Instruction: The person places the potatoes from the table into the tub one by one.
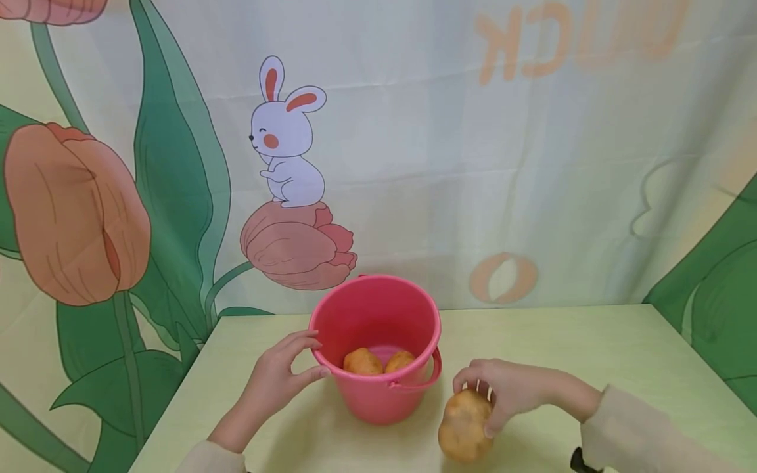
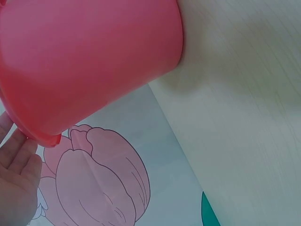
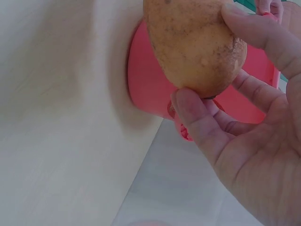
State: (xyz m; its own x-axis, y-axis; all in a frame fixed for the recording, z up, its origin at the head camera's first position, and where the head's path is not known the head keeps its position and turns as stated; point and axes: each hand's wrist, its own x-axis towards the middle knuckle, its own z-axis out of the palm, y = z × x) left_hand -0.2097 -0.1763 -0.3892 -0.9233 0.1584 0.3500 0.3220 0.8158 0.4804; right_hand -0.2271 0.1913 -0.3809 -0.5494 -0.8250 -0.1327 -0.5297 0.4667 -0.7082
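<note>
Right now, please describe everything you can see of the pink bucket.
The pink bucket looks like smooth plastic, round, with a rolled rim and a handle folded down at its front. It stands upright on the pale green table. Two potatoes lie inside. The left hand touches its rim.

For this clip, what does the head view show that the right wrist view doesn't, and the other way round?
Only the head view shows the two potatoes inside the pink bucket, the left hand at the bucket's rim, and the rabbit printed on the backdrop.
Only the right wrist view shows, close up, the fingertips and thumb curled round the held potato, and its speckled skin.
Both show the right hand gripping that potato beside the bucket, on the pale green table.
</note>
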